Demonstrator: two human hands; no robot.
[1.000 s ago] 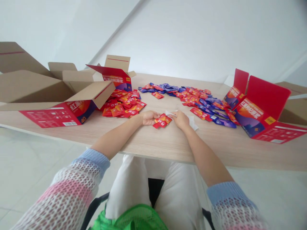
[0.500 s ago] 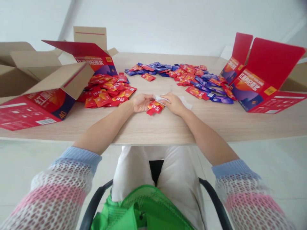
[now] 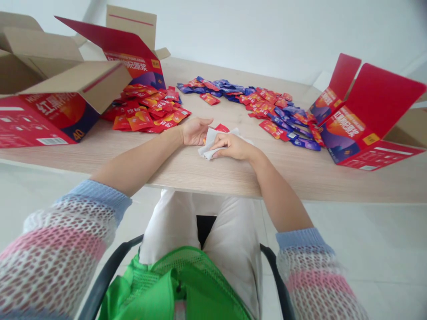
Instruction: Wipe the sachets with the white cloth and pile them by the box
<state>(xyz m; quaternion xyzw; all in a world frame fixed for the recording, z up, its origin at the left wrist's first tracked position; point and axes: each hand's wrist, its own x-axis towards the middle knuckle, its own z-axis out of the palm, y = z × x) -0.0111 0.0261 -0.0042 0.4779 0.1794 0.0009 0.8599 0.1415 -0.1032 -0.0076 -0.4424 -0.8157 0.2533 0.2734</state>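
My right hand (image 3: 230, 146) is closed on a crumpled white tissue (image 3: 211, 141) and presses it down over a red sachet (image 3: 222, 128). Most of that sachet is hidden; a red part shows behind the tissue and a small orange edge at its left. My left hand (image 3: 196, 131) rests on the table just left of the tissue, palm turned inward. Its thumb stands apart from the loosely curled fingers, whose tips are by the sachet's orange edge.
A heap of red sachets (image 3: 151, 109) lies at left, by open red cartons (image 3: 50, 115). Mixed red and purple sachets (image 3: 267, 109) curve along the back to another open carton (image 3: 353, 124) at right. The wooden table (image 3: 187, 173) has its front edge close to my lap.
The tissue has spread and come down over the sachet, with my right hand moving slightly left and nearer me. My left thumb has lifted away. The whole view has tilted.
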